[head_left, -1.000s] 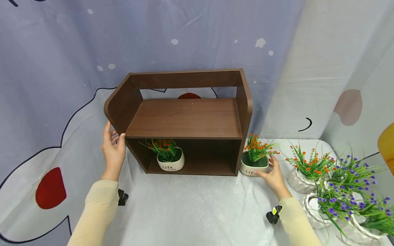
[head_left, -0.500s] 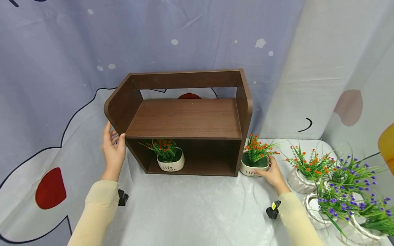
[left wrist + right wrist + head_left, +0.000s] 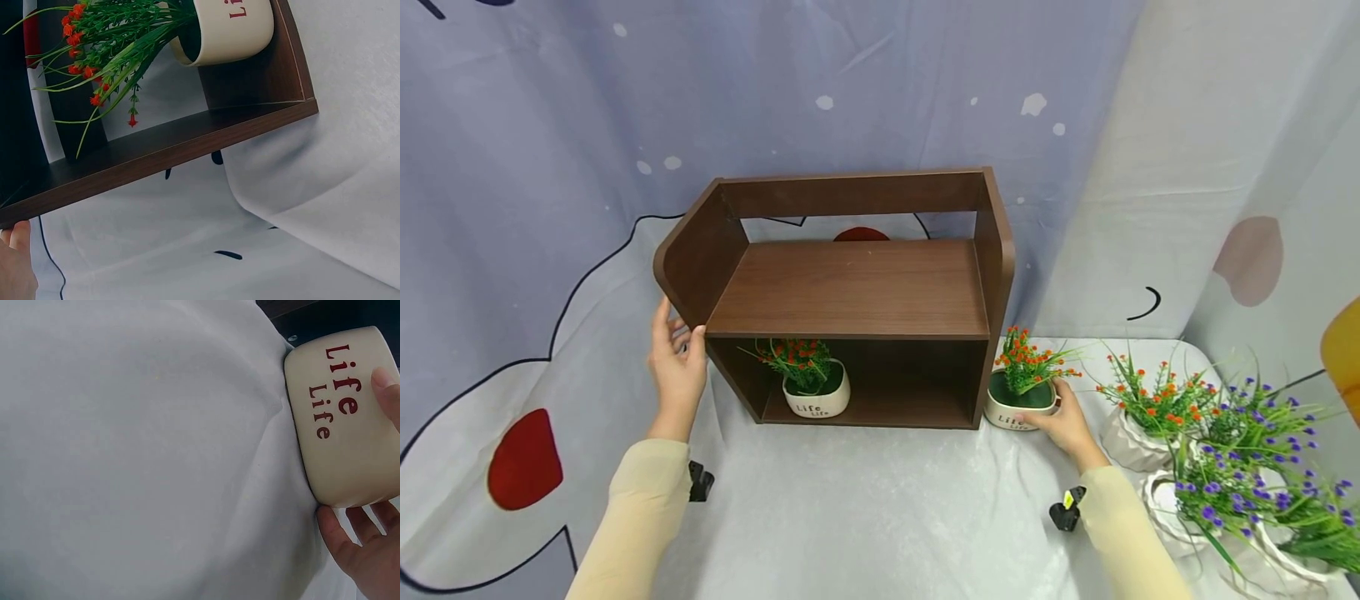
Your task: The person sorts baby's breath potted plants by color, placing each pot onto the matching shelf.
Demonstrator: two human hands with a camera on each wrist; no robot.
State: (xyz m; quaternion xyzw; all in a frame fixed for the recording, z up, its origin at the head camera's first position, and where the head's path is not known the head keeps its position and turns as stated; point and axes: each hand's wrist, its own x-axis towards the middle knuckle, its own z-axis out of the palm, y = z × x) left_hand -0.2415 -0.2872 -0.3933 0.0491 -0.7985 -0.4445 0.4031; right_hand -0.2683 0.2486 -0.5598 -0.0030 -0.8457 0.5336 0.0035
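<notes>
Right wrist; pot (image 3: 344,459) partly off-frame

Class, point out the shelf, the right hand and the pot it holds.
Shelf (image 3: 850,289), head view: upper board.
Right hand (image 3: 1071,427), head view: its middle.
Held pot (image 3: 347,447), right wrist view: lettered wall.

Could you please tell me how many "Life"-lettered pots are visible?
2: one pot in the lower compartment of the shelf, the other pot beside it, held by the right hand.

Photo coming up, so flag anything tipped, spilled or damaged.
Nothing stands out. The left Life pot in the shelf and the right Life pot at the right hand both stand upright; no spill or damage shows, though foliage partly hides the white pots.
</notes>
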